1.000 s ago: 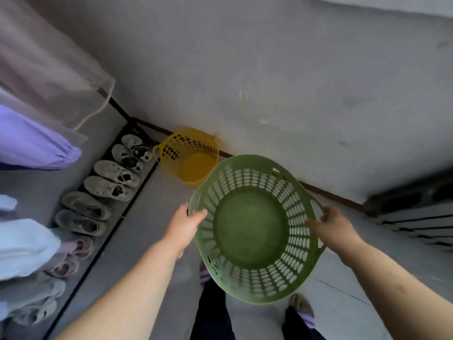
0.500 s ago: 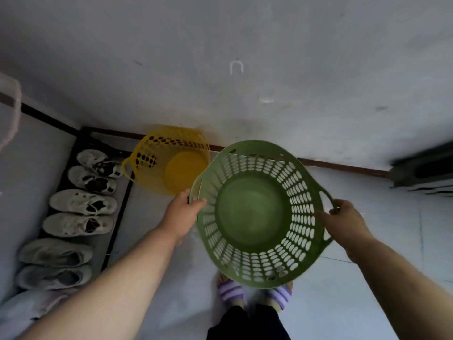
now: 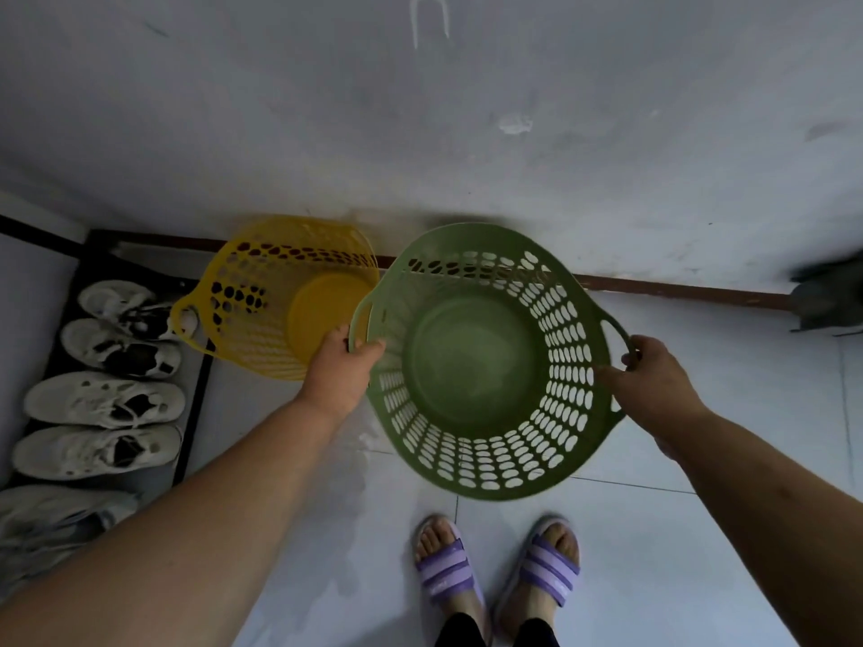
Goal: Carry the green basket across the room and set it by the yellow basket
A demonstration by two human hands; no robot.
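Observation:
The green basket (image 3: 471,366), round, perforated and empty, hangs low over the tiled floor, close to the wall. My left hand (image 3: 338,366) grips its left handle and my right hand (image 3: 654,380) grips its right handle. The yellow basket (image 3: 280,296), same shape, stands on the floor against the wall directly left of the green one; their rims almost touch, and my left hand overlaps its near right edge.
A black shoe rack (image 3: 196,394) with several pale sneakers (image 3: 105,399) runs along the left. The grey wall (image 3: 467,133) is straight ahead, with a brown skirting strip (image 3: 677,284). My feet in purple slippers (image 3: 448,572) stand just behind the basket. A dark object (image 3: 826,301) sits at the far right.
I have stepped closer to the wall and lowered the green basket down beside the yellow one. Both hands keep their hold on the handles.

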